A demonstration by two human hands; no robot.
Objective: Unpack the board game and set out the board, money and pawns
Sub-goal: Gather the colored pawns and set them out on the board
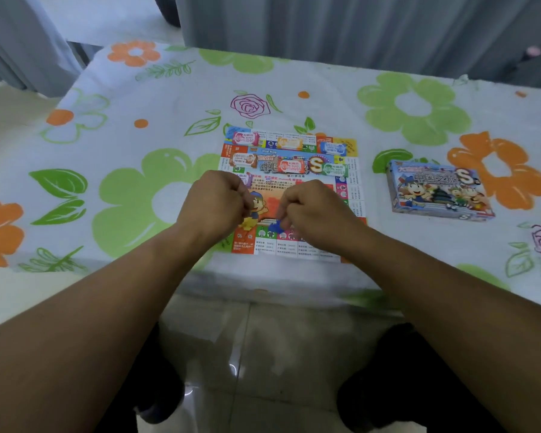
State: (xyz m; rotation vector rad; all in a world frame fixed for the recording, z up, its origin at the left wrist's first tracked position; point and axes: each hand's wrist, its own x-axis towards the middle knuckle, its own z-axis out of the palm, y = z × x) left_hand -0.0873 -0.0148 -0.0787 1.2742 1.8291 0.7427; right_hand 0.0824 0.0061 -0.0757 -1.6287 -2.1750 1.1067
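While you lean over the near edge, this is how things lie:

Desk: your desk (388, 251) wears a flowered cloth, and its near edge runs just below the board.
Board: the board (350, 195) lies flat at the middle, its near edge almost at the desk's near edge.
Open room: wide bare cloth to the left of the board and beyond it; a narrower strip between board and box.
Box: one game box (439, 190) rests flat to the right of the board, apart from it.
Money: six notes lie on the far half of the board in two rows of three, among them a pink note (245, 138) at far left and a green note (334, 169) at near right; a seventh may peek out behind your left knuckles, too hidden to be sure.
Left hand: your left hand (217, 203) is curled over the board, and a yellow pawn (247, 223) shows under it; whether the grip holds it I cannot tell.
Right hand: your right hand (314, 207) is curled with fingertips pinched at a blue pawn (275, 227).
Pawns counted: two in sight, both blurred.
Cut off: your hands cover the board's middle.
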